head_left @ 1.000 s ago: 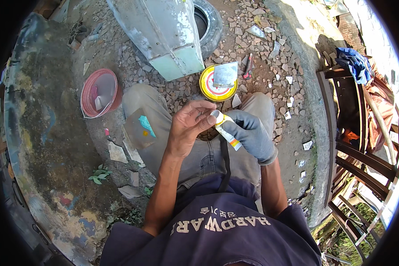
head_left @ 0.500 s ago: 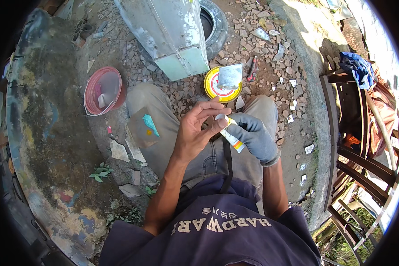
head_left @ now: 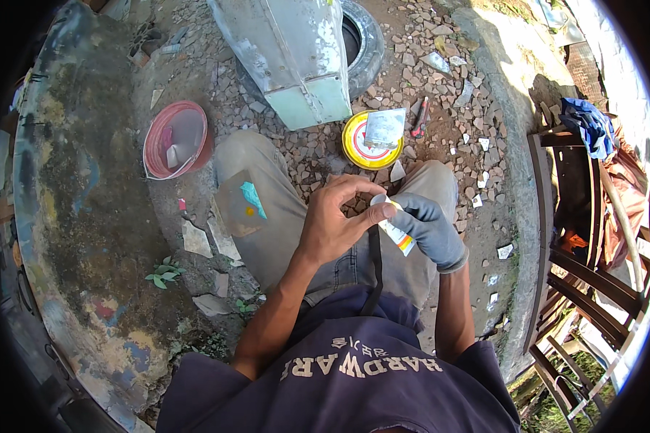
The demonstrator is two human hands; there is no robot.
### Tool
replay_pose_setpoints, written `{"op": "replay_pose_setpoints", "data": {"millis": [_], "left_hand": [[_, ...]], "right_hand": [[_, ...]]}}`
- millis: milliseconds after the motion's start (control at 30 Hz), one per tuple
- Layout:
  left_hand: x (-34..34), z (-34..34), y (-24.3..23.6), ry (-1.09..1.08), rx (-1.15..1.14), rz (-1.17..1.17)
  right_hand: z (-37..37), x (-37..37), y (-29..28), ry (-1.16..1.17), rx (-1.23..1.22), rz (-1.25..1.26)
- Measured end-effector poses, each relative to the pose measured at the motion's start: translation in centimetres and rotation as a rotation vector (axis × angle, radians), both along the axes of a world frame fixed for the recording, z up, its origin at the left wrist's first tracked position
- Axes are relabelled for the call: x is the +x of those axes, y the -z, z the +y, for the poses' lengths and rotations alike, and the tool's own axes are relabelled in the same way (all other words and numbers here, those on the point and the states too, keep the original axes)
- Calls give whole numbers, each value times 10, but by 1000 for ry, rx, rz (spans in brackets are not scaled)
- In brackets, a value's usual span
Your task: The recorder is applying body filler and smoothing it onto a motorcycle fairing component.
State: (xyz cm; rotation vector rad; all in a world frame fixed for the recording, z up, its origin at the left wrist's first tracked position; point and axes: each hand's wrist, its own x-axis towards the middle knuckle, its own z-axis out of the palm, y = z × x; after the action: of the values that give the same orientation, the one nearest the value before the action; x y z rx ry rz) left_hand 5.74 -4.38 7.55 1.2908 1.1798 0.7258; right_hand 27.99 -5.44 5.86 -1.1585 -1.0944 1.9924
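A small white tube (head_left: 397,237) with yellow and orange bands is in my right hand (head_left: 432,232), which wears a grey glove and grips it near its capped end. My bare left hand (head_left: 343,220) pinches the tube's white cap (head_left: 380,199) between thumb and forefinger. On my left thigh lies a flat brownish board (head_left: 231,211) bearing a turquoise smear of paste (head_left: 253,200) and a small orange dab (head_left: 250,211). Beyond my hands stands a round yellow tin (head_left: 355,148), with a flat greyish plate (head_left: 386,128) resting on its lid.
A pink bucket (head_left: 208,151) stands to the left. Ahead, a pale, worn metal panel (head_left: 296,58) leans over a tyre (head_left: 372,54). A red and black cutter knife (head_left: 420,117) lies on the rubble. A dark wooden frame (head_left: 542,216) stands at the right.
The whole view has shifted slightly, so most things sit a little farther right. Both hands stay at the tube, with my left thumb and forefinger closer together at its cap.
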Motion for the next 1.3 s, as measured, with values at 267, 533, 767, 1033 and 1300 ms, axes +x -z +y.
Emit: {"op": "replay_pose_setpoints", "data": {"millis": [267,533,767,1033,1300], "left_hand": [[3,-4,2,119,229,16],[-33,-45,-38,-405,314,76],[-175,-65,1,-955,-54,593],[-226,-74,30,-731,-440,-43],[-250,-72,56,-639,-447,-340]], "right_hand": [[1,22,23,-46,-145,140],[82,85,90,-103,163,-582],[151,105,187,-288,561,-1458],[121,5,189,248,183,-493],[92,-34,193,681,445,-716]]}}
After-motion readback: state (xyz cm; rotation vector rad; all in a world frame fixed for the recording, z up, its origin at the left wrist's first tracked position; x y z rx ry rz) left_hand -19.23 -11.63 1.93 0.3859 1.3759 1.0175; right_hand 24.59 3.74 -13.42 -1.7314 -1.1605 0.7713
